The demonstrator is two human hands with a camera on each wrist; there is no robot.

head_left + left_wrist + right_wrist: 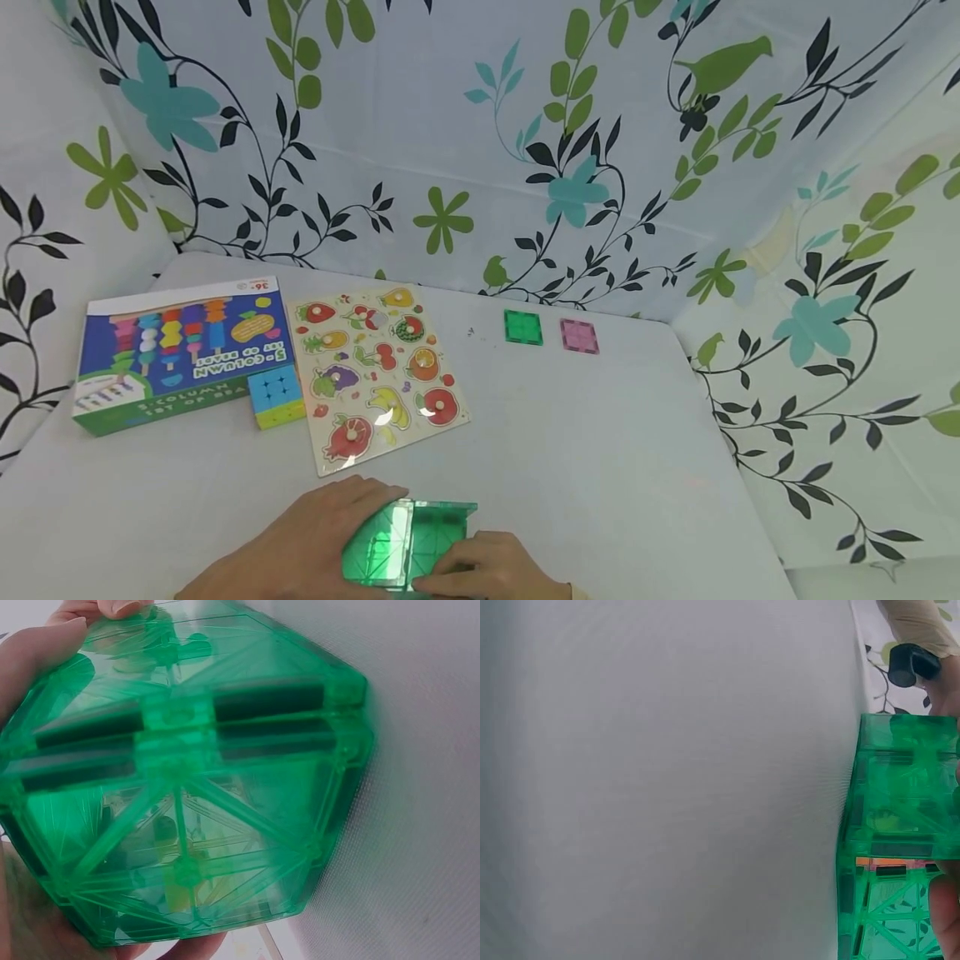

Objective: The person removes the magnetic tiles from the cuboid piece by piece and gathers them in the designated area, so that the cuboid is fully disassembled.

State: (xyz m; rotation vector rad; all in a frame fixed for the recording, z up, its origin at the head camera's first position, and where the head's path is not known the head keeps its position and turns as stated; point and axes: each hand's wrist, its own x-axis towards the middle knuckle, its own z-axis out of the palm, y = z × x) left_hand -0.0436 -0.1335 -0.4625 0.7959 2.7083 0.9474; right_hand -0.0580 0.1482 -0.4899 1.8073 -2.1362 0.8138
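Near the front of the table is a boxy structure of clear green magnetic tiles (pixel 382 546), with embossed struts and dark magnet strips along the edges. A closed block forms its left part; the right part has an open top. My left hand (pixel 318 537) grips the left side, fingers over the far edge and thumb at the near one. Fingers also wrap the green structure (pixel 180 825) in the left wrist view. My right hand (pixel 491 567) pinches a tile at the near right side with bent fingers. In the right wrist view, the green tiles (pixel 904 787) stand on the table, fingertips at the right border.
Farther back lie a green square tile (pixel 522 327) and a pink square tile (pixel 580 336). To the left are a fruit puzzle board (pixel 352 333), a blue and yellow cube (pixel 276 396) and a bead toy box (pixel 180 350). Leaf-patterned cloth (pixel 450 150) hangs behind the white table (pixel 600 467).
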